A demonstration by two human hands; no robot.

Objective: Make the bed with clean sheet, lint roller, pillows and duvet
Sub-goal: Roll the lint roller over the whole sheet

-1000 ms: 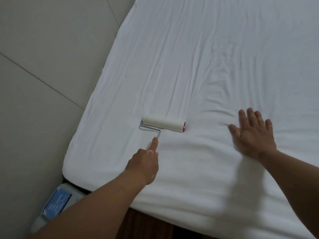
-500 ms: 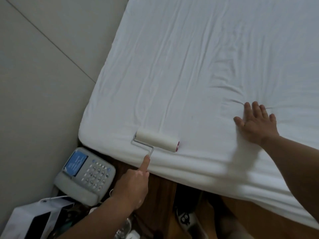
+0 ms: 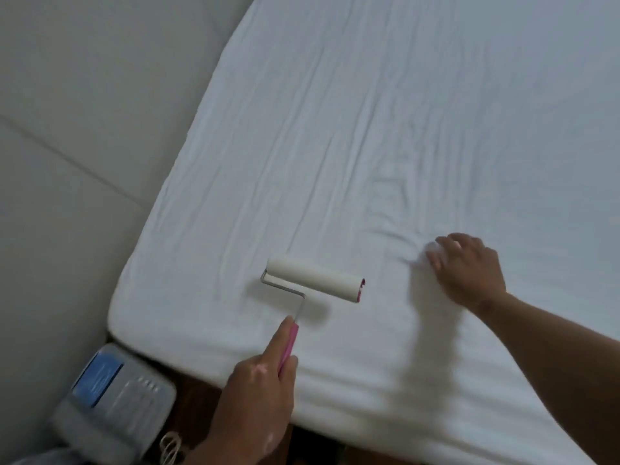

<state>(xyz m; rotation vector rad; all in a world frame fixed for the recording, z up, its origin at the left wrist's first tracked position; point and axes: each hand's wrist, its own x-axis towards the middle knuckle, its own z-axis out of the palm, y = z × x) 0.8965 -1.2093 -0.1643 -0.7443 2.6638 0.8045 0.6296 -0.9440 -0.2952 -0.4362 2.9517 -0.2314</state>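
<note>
A white sheet (image 3: 385,129) covers the mattress, creased in long lines running away from me. The lint roller (image 3: 313,284), a white drum on a wire frame with a pink handle, lies on the sheet near the bed's near left corner. My left hand (image 3: 258,397) grips the pink handle, index finger stretched along it. To the right of the roller, my right hand (image 3: 466,270) is on the sheet with fingers bent; it is blurred. Small wrinkles bunch just beyond its fingertips. No pillow or duvet is in view.
A pale padded wall or headboard (image 3: 84,129) runs along the bed's left side. A grey desk phone with a blue screen (image 3: 114,397) sits at the lower left on a dark wooden surface (image 3: 194,394) below the mattress edge.
The roller has gone from the mattress's near edge back up onto the sheet. My right hand has gone from flat with spread fingers to bent fingers.
</note>
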